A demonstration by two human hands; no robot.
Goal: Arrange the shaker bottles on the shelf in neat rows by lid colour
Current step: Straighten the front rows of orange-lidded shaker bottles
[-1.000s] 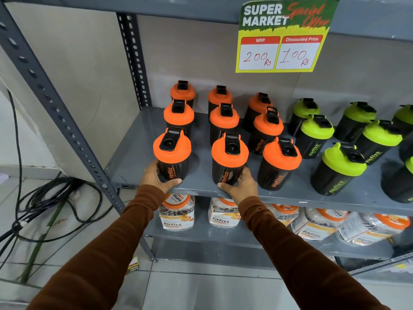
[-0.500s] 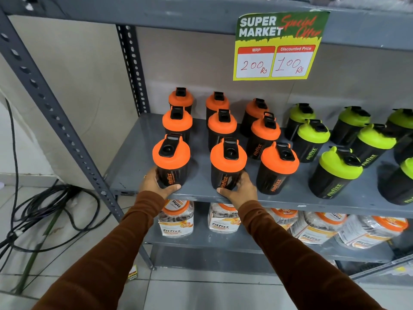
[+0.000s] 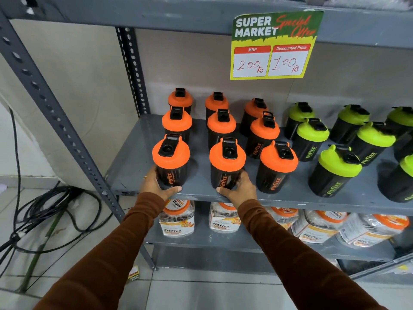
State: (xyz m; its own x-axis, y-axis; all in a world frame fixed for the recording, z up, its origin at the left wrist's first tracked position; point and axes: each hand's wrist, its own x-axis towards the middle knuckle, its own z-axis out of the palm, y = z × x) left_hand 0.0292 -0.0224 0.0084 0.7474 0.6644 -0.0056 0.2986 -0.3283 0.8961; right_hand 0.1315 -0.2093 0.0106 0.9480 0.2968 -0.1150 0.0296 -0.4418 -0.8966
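Front row, orange block. Left hand (image 3: 156, 184) has its fingers wrapped round the base of the front-left bottle (image 3: 171, 161); right hand (image 3: 240, 189) grasps the next bottle (image 3: 226, 166) the same way. Both bottles stand upright at the shelf (image 3: 134, 153) edge, orange lids left, green bottles (image 3: 335, 171) right, sorted already. Step looks like squaring the front row. Next move likely calls for small slides and turning labels forward, keeping even gaps with the third bottle (image 3: 277, 167).

The left hand (image 3: 156, 184) holds the front left orange bottle (image 3: 171, 161) near its bottom. The right hand (image 3: 240, 189) holds the next orange bottle (image 3: 226, 164). Both bottles stand on the grey shelf (image 3: 279, 196). Green bottles (image 3: 335, 171) stand to the right.
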